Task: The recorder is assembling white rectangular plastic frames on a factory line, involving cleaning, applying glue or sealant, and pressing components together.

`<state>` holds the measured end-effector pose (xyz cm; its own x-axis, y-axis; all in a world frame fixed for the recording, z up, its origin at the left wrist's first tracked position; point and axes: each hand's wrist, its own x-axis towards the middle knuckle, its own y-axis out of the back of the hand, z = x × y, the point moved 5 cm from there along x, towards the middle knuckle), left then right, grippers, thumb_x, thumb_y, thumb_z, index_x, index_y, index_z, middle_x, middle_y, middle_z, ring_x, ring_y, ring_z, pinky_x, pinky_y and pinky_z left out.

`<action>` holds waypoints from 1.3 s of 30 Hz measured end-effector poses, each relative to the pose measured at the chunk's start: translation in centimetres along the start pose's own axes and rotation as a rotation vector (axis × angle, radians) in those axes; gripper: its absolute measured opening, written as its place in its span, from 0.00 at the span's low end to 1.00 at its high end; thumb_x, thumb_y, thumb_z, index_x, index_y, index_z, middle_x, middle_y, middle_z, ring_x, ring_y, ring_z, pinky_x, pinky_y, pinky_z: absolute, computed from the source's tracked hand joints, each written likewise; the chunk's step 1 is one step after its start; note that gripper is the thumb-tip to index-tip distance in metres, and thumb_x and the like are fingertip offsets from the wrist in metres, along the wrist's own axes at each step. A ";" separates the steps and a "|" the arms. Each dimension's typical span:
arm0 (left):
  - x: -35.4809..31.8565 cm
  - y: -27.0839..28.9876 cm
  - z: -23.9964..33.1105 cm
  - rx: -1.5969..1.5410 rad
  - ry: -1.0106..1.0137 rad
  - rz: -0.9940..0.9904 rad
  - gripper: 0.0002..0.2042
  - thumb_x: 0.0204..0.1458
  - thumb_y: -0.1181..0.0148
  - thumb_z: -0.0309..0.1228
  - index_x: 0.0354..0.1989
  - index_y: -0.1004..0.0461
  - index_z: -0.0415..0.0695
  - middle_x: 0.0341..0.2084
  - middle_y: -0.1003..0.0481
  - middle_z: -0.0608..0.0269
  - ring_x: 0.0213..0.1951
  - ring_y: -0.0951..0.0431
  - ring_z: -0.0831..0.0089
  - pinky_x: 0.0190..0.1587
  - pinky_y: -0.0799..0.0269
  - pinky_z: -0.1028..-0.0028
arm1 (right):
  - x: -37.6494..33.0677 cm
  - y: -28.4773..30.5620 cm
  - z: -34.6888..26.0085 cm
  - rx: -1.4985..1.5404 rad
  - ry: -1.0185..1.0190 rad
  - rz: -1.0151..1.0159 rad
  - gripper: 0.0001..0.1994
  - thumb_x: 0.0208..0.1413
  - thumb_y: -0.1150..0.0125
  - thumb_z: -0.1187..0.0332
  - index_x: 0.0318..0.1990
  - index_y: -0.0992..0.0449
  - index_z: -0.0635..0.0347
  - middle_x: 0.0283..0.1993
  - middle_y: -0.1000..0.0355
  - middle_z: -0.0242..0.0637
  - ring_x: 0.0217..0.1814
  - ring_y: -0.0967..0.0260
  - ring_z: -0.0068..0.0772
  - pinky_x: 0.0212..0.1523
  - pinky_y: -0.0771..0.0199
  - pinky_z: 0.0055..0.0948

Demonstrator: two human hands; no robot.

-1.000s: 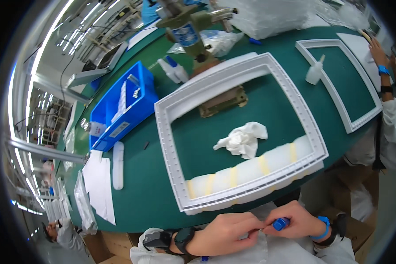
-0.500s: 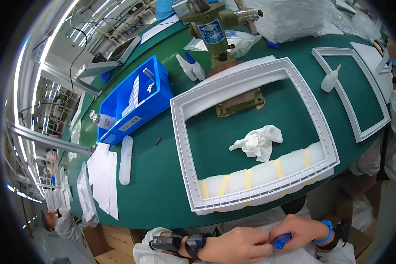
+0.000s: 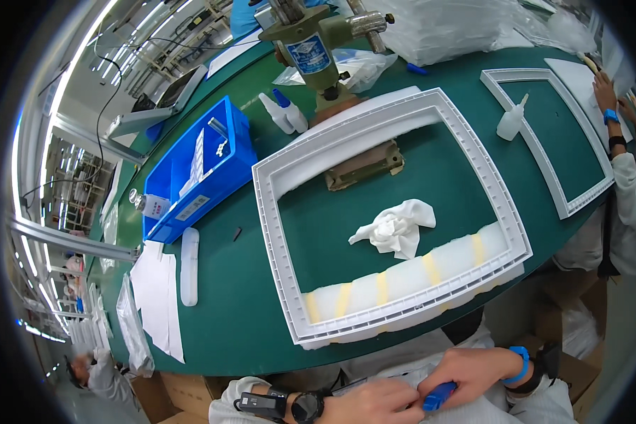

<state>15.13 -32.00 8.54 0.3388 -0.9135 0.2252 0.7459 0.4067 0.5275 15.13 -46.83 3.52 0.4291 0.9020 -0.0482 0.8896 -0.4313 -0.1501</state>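
Note:
Below the table's near edge, my right hand (image 3: 470, 374) is closed around a small blue plastic tool (image 3: 439, 397); most of it is covered by fingers, so its exact kind is unclear. My left hand (image 3: 374, 401) meets it with curled fingers, and whatever lies between those fingertips is hidden. Just beyond both hands a large white rectangular frame (image 3: 274, 261) lies on the green table (image 3: 226, 332). Its near side rests on white foam padding (image 3: 403, 279) with yellow tape strips. Inside the frame's opening sits a crumpled white tissue (image 3: 394, 230).
A green metal press (image 3: 311, 53) stands behind the frame. Left are a blue bin (image 3: 212, 191), white sheets (image 3: 159, 297) and a long white case (image 3: 189, 268). Right are a smaller frame (image 3: 544, 159), a squeeze bottle (image 3: 510, 121) and a co-worker's hand (image 3: 605, 92).
The view has shifted, so the table things sit further left. My hands have moved slightly lower, and the blue tool is turned more upright. A co-worker's hand now reaches in at the right.

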 end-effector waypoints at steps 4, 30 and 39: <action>-0.3 -0.7 0.3 0.019 -0.041 0.002 0.06 0.50 0.40 0.28 0.31 0.30 0.42 0.24 0.36 0.57 0.25 0.32 0.59 0.26 0.36 0.63 | 0.1 -0.1 0.1 -0.054 -0.061 -0.118 0.10 0.55 0.36 0.68 0.44 0.21 0.59 0.31 0.24 0.41 0.27 0.29 0.40 0.28 0.31 0.27; -5.4 18.4 -6.6 -0.060 0.735 0.957 0.02 0.53 0.41 0.18 0.34 0.26 0.35 0.29 0.22 0.60 0.27 0.23 0.78 0.30 0.30 0.80 | -0.3 -0.6 0.9 -0.007 -0.065 -0.007 0.12 0.48 0.36 0.68 0.40 0.21 0.62 0.33 0.22 0.40 0.31 0.26 0.40 0.33 0.28 0.30; -5.6 20.3 -9.0 0.117 0.818 0.828 0.05 0.53 0.40 0.22 0.37 0.22 0.36 0.29 0.20 0.63 0.29 0.21 0.80 0.31 0.30 0.82 | -2.6 2.5 -2.3 0.043 -0.053 0.182 0.09 0.54 0.33 0.71 0.41 0.19 0.62 0.36 0.20 0.39 0.32 0.24 0.32 0.34 0.27 0.23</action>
<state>33.48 -18.50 10.62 0.9967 -0.0731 -0.0366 0.0811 0.8318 0.5491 16.56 -50.33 5.51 0.5725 0.8095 -0.1303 0.7901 -0.5872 -0.1762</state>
